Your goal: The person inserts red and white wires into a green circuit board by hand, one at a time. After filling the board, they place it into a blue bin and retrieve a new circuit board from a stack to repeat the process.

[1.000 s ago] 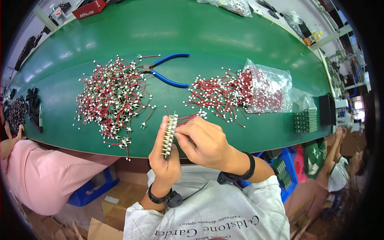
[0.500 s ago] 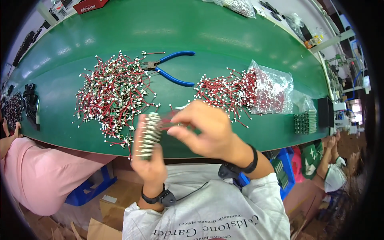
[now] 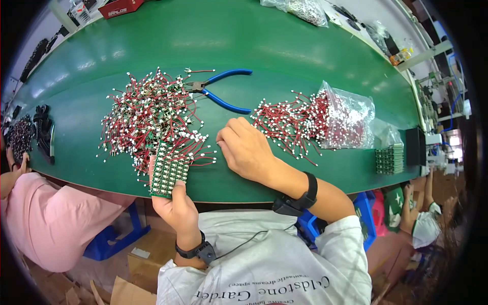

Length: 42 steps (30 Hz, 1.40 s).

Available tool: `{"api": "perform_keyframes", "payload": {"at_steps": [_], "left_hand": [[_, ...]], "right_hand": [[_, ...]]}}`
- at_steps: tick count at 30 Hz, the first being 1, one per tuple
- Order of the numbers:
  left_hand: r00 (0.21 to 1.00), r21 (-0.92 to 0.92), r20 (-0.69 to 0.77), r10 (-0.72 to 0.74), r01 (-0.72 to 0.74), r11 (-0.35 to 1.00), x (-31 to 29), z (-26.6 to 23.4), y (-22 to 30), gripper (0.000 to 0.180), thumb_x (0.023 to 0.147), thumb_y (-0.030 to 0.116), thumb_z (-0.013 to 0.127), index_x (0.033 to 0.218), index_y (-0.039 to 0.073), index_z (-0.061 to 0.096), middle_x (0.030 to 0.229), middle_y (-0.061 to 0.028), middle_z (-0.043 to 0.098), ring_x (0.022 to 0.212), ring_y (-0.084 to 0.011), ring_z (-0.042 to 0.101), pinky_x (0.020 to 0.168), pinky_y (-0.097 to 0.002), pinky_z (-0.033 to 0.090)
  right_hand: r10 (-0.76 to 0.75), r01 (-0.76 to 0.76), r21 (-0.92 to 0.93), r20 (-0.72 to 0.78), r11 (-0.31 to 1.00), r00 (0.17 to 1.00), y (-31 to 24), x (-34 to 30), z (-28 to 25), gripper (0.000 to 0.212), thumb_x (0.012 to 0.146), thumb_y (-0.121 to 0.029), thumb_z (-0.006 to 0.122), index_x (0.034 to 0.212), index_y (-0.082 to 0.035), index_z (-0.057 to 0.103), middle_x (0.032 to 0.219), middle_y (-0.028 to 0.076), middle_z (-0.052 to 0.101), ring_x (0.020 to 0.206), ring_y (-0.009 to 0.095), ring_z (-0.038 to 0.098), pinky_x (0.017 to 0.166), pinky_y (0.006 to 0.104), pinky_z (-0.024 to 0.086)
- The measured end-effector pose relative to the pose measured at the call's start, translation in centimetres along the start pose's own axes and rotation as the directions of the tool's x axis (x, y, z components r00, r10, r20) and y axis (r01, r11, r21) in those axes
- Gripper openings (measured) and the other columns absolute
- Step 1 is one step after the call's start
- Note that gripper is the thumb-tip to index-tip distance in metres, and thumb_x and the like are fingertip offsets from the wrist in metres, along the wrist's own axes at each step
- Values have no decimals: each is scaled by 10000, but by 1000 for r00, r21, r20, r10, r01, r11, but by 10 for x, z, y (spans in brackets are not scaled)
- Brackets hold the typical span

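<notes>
My left hand [image 3: 177,211] grips a green circuit board panel [image 3: 169,173] by its near edge, thumb on top. Rows of small pale parts cover the panel's face. Red wires with white connectors [image 3: 202,152] stick out beside its upper right edge; the pile behind partly blends with them. Right of the panel, my right hand [image 3: 246,150] hovers over the table with its fingers curled closed. Whatever lies between those fingertips, if anything, is hidden. Just beyond the panel spreads a heap of small boards with red wires [image 3: 147,109].
Blue-handled cutters [image 3: 223,76] lie beyond the heap. To the right, red wires with white connectors [image 3: 284,119] spill from a clear plastic bag [image 3: 351,117]. Stacked green boards [image 3: 390,158] stand by a black box [image 3: 415,146]. People sit at left and right.
My left hand has lowered and turned the panel from edge-on to face-up, moving left toward the heap. My right hand has drawn away from the panel, its fingers now curled in.
</notes>
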<state>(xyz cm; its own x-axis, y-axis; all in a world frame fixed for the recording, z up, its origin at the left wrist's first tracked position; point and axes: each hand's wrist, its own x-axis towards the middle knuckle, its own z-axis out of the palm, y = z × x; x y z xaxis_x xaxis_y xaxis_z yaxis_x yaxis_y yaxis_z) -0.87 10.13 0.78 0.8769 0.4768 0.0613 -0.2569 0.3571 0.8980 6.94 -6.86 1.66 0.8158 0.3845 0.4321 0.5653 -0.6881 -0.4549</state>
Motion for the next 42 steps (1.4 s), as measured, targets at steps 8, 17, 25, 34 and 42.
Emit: {"api": "perform_keyframes", "payload": {"at_steps": [8, 17, 25, 34, 42], "left_hand": [[999, 94, 23, 32, -34, 995, -10, 25, -4, 659, 823, -163, 440, 1466, -66, 333, 1350, -166, 528, 1158, -201, 564, 1024, -337, 426], [966, 231, 258, -15, -46, 972, -33, 52, -12, 633, 848, -156, 408, 1470, -85, 308, 1488, -197, 426, 1297, -222, 485, 1089, -343, 376], [941, 188, 334, -44, -21, 982, -51, 70, -14, 595, 891, -146, 439, 1468, -87, 309, 1417, -177, 492, 1235, -193, 526, 1053, -319, 406], [913, 300, 404, -58, -72, 951, -56, 71, -12, 550, 906, -136, 438, 1446, -105, 337, 1413, -189, 501, 1253, -217, 523, 1058, -325, 397], [880, 369, 474, 20, -219, 903, -49, 70, -12, 524, 906, -131, 434, 1426, -115, 365, 1417, -211, 502, 1242, -232, 542, 1046, -328, 412]], "right_hand": [[249, -276, 608, 130, 745, 960, -26, 0, -64, 66, 923, 3, 585, 985, 20, 570, 866, 101, 606, 748, 153, 592, 650, 284, 475], [45, 8, 365, -136, 931, 990, -37, -19, -73, 102, 857, 20, 655, 941, 3, 599, 824, 131, 566, 693, 291, 586, 587, 361, 481], [41, -9, 198, -159, 980, 986, -26, -35, -65, 135, 831, 40, 645, 933, 16, 561, 837, 140, 558, 692, 301, 593, 587, 379, 500], [-10, 18, 54, -148, 998, 989, -21, -43, -65, 165, 789, 13, 667, 922, 22, 569, 853, 130, 556, 696, 280, 600, 601, 358, 521], [-112, 103, -97, -99, 990, 989, -20, -35, -73, 164, 780, -3, 680, 910, 2, 579, 788, 90, 530, 622, 230, 584, 525, 323, 504]]}}
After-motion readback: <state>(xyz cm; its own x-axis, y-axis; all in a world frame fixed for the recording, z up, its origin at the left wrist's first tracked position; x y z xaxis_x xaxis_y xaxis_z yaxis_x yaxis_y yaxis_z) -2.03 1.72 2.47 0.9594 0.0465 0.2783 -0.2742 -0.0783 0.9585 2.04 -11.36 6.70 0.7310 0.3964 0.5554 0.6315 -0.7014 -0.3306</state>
